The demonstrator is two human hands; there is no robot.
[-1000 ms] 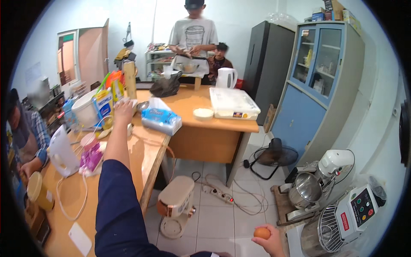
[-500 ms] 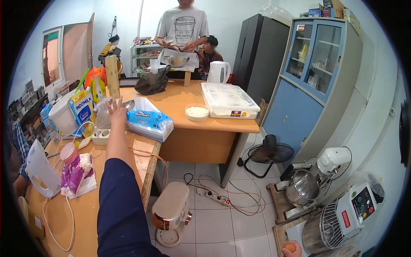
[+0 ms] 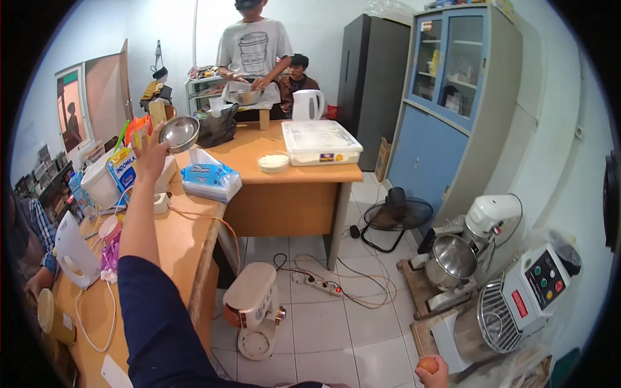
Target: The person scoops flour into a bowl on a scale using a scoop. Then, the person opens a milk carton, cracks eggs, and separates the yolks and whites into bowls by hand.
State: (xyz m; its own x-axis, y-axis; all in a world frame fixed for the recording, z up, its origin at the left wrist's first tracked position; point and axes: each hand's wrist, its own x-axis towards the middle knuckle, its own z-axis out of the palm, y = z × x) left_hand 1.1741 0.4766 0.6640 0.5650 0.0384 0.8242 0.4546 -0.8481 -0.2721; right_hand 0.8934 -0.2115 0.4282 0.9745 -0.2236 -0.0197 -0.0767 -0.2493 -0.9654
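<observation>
My left arm, in a dark blue sleeve, stretches out over the wooden table. At its end my left hand (image 3: 151, 154) grips the rim of a small metal bowl (image 3: 180, 133), raised and tilted above the far part of the table. Just below the bowl lies a blue and white tissue pack (image 3: 211, 176). Left of that hand stand a blue and yellow pouch (image 3: 121, 167) and a white bucket (image 3: 100, 185). Low on the right, my right hand (image 3: 438, 373) is closed round a brown egg (image 3: 427, 365).
A flat plastic box (image 3: 321, 142), a tub of white powder (image 3: 273, 161) and a white kettle (image 3: 308, 105) stand on the far table. Across it a person works over a metal bowl (image 3: 246, 96). A stand mixer (image 3: 253, 304), power strip (image 3: 323, 285) and fan (image 3: 396, 213) stand on the floor.
My left hand has taken hold of the metal bowl and lifted it off the table. My right hand with the egg has come further into view. The whole view has shifted.
</observation>
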